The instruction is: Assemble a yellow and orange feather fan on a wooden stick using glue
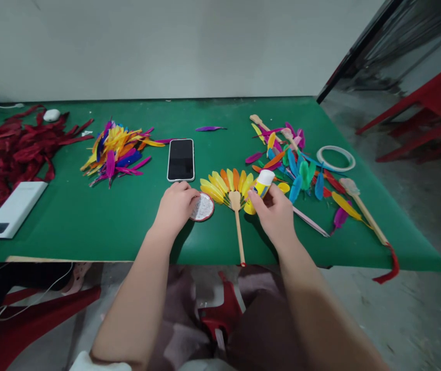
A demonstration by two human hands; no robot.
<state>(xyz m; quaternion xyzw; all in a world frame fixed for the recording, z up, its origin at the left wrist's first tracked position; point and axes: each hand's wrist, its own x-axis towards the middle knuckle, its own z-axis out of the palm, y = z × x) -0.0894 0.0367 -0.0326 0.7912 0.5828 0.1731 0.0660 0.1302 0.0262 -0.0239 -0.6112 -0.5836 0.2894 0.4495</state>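
My right hand (276,211) grips a yellow glue stick (261,188) with a white end, tilted over the right side of a feather fan. Yellow and orange feathers (220,184) spread out round the head of the fan's wooden handle (238,226), which lies on the green table pointing towards me. My left hand (177,206) has its fingers closed at the edge of a round whitish disc (203,207) with a red rim, left of the fan. How firmly they hold the disc is hidden. A pair of tweezers (311,222) lies beyond my right hand.
A phone (181,161) lies behind my left hand. Loose feathers (117,149) are heaped at left, others (301,167) at right near a tape roll (335,158) and wooden sticks (365,211). Dark red ribbons (22,147) and a power bank (15,210) occupy the far left.
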